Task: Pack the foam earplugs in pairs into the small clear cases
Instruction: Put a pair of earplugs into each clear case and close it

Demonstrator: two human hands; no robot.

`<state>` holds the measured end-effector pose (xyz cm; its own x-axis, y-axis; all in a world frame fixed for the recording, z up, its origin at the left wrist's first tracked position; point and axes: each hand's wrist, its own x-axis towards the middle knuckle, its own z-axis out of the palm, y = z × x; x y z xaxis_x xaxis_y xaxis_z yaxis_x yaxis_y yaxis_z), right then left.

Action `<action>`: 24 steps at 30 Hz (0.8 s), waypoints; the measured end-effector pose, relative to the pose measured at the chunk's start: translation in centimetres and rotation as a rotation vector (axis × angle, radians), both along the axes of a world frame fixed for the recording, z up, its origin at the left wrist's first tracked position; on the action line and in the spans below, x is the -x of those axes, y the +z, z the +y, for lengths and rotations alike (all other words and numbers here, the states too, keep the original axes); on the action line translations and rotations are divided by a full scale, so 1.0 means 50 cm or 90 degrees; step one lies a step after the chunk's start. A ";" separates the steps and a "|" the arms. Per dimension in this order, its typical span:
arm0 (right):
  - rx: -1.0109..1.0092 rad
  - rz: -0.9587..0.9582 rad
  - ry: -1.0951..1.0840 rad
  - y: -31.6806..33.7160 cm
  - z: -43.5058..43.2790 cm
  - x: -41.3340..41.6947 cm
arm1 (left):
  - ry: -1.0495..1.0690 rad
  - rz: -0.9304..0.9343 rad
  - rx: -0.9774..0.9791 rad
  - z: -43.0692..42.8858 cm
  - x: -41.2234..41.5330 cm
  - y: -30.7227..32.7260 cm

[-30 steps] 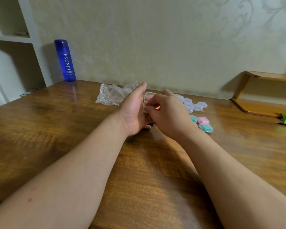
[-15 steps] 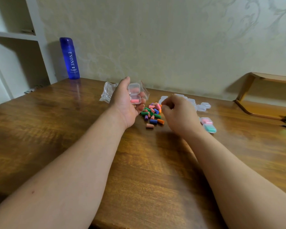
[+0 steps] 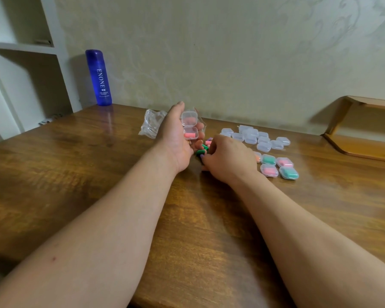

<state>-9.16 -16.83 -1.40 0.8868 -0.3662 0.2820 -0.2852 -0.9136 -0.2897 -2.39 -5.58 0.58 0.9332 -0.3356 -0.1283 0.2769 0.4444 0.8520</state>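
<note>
From the head camera, your left hand (image 3: 178, 141) is raised off the desk (image 3: 93, 178) near the middle of its far edge. Its fingers are curled round an open case (image 3: 189, 126), lid half above and base half below, with one pink earplug (image 3: 190, 135) lying in the base. Your right hand (image 3: 229, 158) is down just beside it, fingers bent over the loose earplugs (image 3: 203, 148) heaped on the wood. They hide their own tips, so I cannot tell whether you already have one pinched. Toward the far edge on the right sit the empty cases (image 3: 253, 138) in a cluster, and nearer you the filled cases (image 3: 278, 166) lie closed, pink and green showing through. A crumpled plastic bag (image 3: 151, 125) lies behind your left hand, and a blue bottle (image 3: 99, 77) stands at the far left corner. The foam looks nearly weightless and soft. I judge it will squash and spring back, so take a pink one lightly by the middle of its barrel and lay it alongside its partner rather than pressing it in. The case is thin, slick plastic with a slight hinge — hold it by the base walls, not the lid.
</note>
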 end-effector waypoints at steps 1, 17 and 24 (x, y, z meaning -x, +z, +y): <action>-0.011 0.003 -0.006 0.001 0.001 -0.001 | -0.002 0.000 -0.003 -0.001 0.000 0.000; -0.318 -0.176 0.014 0.005 -0.058 0.017 | -0.034 -0.006 -0.058 -0.005 0.011 0.000; -0.191 -0.343 0.144 0.033 -0.051 0.041 | -0.108 -0.022 -0.053 -0.020 0.030 -0.007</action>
<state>-11.18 -19.38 0.24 0.7139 -0.3196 0.6231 0.1601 -0.7917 -0.5895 -3.87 -6.60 0.20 0.8684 -0.4783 -0.1305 0.3116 0.3217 0.8941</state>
